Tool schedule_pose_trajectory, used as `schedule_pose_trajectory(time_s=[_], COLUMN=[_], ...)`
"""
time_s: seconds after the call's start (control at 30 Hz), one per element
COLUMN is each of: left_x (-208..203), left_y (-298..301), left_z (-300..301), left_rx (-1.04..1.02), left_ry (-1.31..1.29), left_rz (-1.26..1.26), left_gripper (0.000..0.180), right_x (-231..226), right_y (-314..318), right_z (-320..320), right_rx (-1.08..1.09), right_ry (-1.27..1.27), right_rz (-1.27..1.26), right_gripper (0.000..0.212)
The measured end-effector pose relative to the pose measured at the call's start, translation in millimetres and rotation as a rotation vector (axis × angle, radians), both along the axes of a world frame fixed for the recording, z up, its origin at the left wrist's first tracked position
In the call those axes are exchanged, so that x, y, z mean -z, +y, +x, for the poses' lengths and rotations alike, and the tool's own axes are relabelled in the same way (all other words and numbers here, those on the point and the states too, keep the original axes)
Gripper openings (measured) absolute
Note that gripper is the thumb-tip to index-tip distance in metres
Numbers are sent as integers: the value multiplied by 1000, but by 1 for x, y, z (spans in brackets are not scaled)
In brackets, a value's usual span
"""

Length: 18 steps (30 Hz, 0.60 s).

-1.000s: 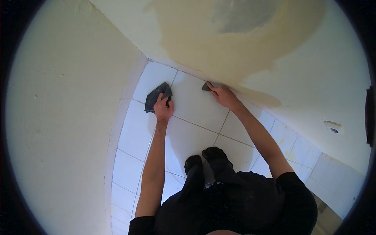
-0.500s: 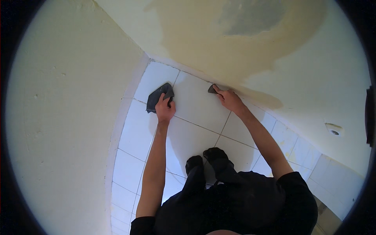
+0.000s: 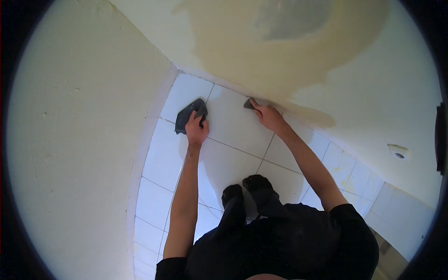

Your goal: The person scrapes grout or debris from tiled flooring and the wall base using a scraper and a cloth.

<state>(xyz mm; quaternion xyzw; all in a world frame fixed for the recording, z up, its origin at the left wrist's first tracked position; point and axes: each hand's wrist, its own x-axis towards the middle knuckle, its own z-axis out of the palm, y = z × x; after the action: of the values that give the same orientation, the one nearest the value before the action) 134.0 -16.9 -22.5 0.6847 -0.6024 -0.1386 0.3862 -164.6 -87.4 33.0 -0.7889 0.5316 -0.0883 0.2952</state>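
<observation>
My left hand (image 3: pixel 197 132) is closed on the near edge of a dark grey, flexible-looking scoop or pouch (image 3: pixel 185 115), which rests on the white floor tiles (image 3: pixel 233 123) near the corner. Whether this is rubber or cloth I cannot make out. Over to the right, my right hand (image 3: pixel 271 117) grips a small dark scraper-like piece (image 3: pixel 248 104). Its flat edge lies at the tiles just by the foot of the wall, with my index finger stretched along it. Most of that piece is hidden by my fingers.
The far wall (image 3: pixel 224 42) carries a large damp-looking tan patch (image 3: pixel 284 65) with a grey area in it. A cream wall (image 3: pixel 88 140) closes in on the left. My dark-clad feet (image 3: pixel 256 183) stand on the tiles. A small fitting (image 3: pixel 399 152) sits low on the right wall.
My right hand and the small dark piece have shifted slightly left along the foot of the wall. My left hand and the grey scoop or pouch have hardly moved.
</observation>
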Motion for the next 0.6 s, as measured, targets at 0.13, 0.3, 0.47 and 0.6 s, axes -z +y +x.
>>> schedule_pose_trajectory(time_s=[0.13, 0.3, 0.47, 0.6], left_x=[0, -1, 0, 0], left_y=[1, 2, -2, 2], left_z=[0, 0, -3, 3], left_rx=[22, 7, 36, 37], left_ry=[-75, -10, -67, -5], left_rz=[-30, -5, -25, -34], left_gripper=[24, 23, 22, 22], right_x=[-15, -21, 3, -7], right_y=[-1, -4, -4, -1], right_z=[-2, -6, -9, -7], right_rx=[47, 0, -13, 47], right_ry=[-3, 2, -40, -88], right_rz=[154, 165, 66, 186], right_gripper=[44, 44, 43, 41])
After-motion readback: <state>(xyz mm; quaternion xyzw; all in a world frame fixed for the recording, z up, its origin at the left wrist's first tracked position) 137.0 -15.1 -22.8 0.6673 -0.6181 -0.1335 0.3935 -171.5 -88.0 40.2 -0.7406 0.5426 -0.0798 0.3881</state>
